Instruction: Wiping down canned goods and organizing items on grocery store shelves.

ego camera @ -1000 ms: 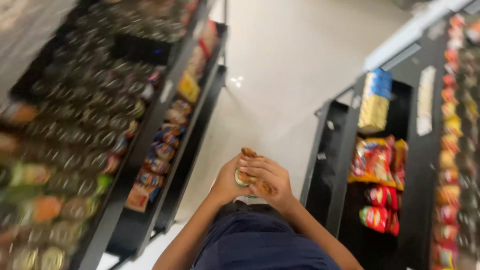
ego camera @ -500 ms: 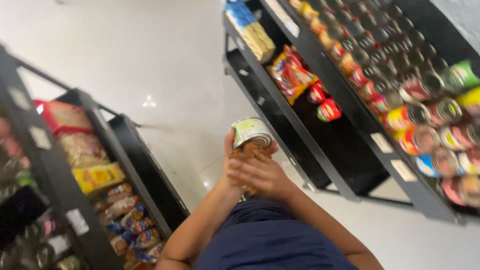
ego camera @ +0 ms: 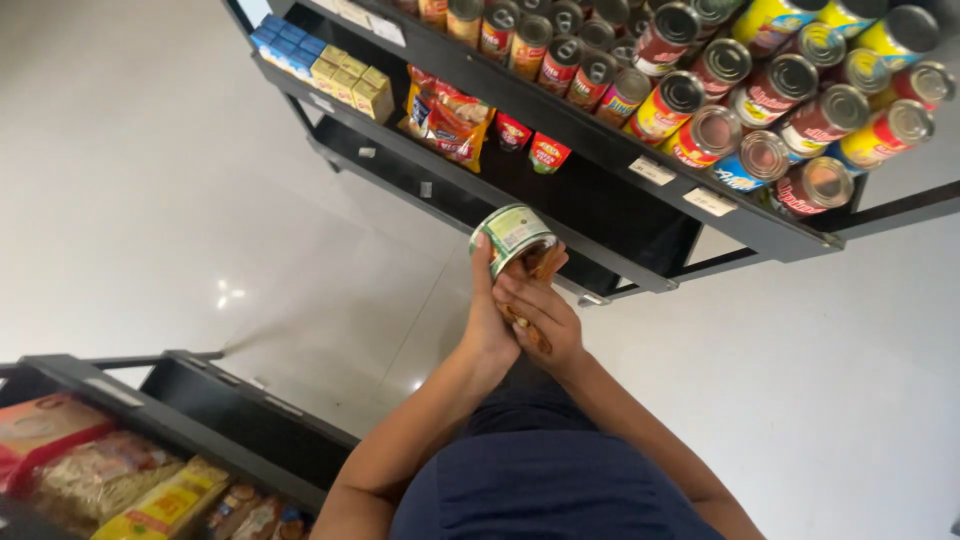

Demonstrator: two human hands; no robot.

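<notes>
A green and white labelled can (ego camera: 513,236) is held in front of me at chest height, tilted on its side. My left hand (ego camera: 487,318) wraps its near side with a finger laid up along the label. Against the can's lower end presses my right hand (ego camera: 540,312), fingers curled over it. Both forearms reach out from my dark blue top. The hands are below a black shelf rack (ego camera: 600,190) of tins.
The rack's top shelf carries rows of cans (ego camera: 760,90) lying on their sides; lower shelves hold orange snack bags (ego camera: 450,118), red pouches and small yellow boxes (ego camera: 350,85). A second black rack (ego camera: 150,440) with packets stands at bottom left. Pale glossy floor (ego camera: 150,200) lies between.
My view has swung round from one rack to the other. The can stays in both hands and has turned so its label faces up.
</notes>
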